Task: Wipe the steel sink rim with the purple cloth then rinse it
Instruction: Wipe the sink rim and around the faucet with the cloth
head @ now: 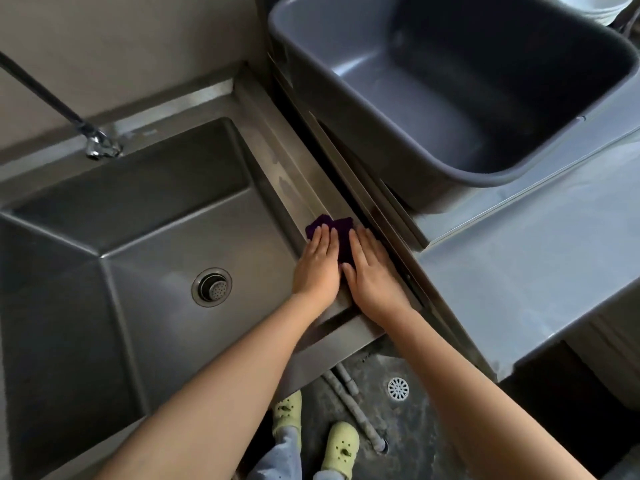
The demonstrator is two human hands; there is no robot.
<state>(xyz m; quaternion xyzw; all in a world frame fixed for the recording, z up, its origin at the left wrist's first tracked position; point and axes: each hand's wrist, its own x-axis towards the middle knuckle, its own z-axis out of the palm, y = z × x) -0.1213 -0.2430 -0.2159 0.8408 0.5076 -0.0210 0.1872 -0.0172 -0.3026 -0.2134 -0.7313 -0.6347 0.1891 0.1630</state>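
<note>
We have both hands laid flat, fingers extended and together, palms down on the purple cloth [341, 233]. Our left hand [317, 265] covers the cloth's left part; our right hand [372, 275] covers its right part, and neither hand grips it. The cloth lies spread on the steel sink rim [294, 174], on the right-hand ledge near the front corner, its far edge showing beyond our fingertips. Left of the rim lies the basin, with a round drain strainer [212, 286] in its floor and a tap [98, 143] at the back. Right of the rim, a grey plastic tub [450, 81] stands on the adjoining surface [519, 265]. Below, green clogs [341, 445] stand near a floor drain [398, 388].
</note>
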